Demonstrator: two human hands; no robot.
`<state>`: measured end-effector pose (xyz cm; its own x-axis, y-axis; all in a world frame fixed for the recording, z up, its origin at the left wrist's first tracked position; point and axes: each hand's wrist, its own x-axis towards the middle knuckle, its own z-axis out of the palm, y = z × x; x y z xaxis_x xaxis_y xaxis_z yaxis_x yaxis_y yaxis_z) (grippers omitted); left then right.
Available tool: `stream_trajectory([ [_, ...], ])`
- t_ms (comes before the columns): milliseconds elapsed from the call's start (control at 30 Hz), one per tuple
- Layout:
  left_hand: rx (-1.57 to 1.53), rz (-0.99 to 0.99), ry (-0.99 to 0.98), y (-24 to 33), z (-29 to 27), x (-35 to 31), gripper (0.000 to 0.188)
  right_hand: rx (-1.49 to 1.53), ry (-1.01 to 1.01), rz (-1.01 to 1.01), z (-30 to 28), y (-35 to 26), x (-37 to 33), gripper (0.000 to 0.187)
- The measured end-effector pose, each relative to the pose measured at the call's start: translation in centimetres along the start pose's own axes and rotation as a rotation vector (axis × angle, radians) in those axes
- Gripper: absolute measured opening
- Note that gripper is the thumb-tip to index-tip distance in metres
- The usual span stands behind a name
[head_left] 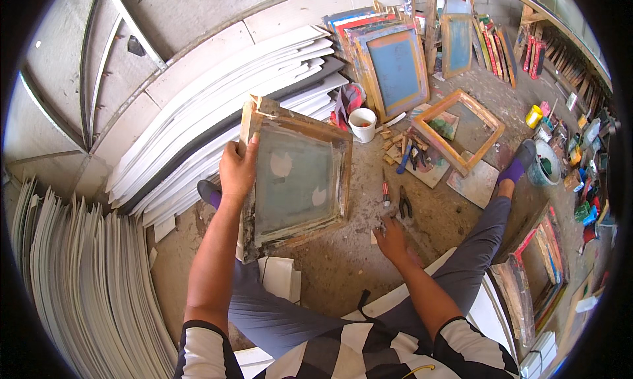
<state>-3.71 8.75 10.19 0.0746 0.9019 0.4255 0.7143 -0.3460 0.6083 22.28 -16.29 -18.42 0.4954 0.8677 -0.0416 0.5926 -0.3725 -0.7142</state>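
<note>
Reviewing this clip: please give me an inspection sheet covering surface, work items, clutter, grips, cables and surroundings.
Surface: stained brown floor.
Work items: rectangular wooden-framed grey-green panel, held tilted; red-and-black-handled slim tool and black-handled pliers on the floor.
Clutter: small wooden blocks, round white bucket, open orange-brown wooden frame.
Grips: left grip closed on the panel's frame; right grip low beside the pliers, contact unclear.
Cables: nothing seen for certain.
Surroundings: stacked white sheets, orange-framed blue panel leaning.
</note>
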Motion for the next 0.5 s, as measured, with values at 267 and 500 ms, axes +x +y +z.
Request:
stream_trajectory([
  [267,-0.217,-0.201,0.12,-2.4,0.4,-2.7,0.055,0.592,-0.438,0.198,4.4,-7.3,-2.2,0.07],
  [500,-0.414,-0.274,0.116,-4.7,1.6,-3.1,0.076,1.133,-0.605,0.528,5.7,-12.6,-3.0,0.075],
])
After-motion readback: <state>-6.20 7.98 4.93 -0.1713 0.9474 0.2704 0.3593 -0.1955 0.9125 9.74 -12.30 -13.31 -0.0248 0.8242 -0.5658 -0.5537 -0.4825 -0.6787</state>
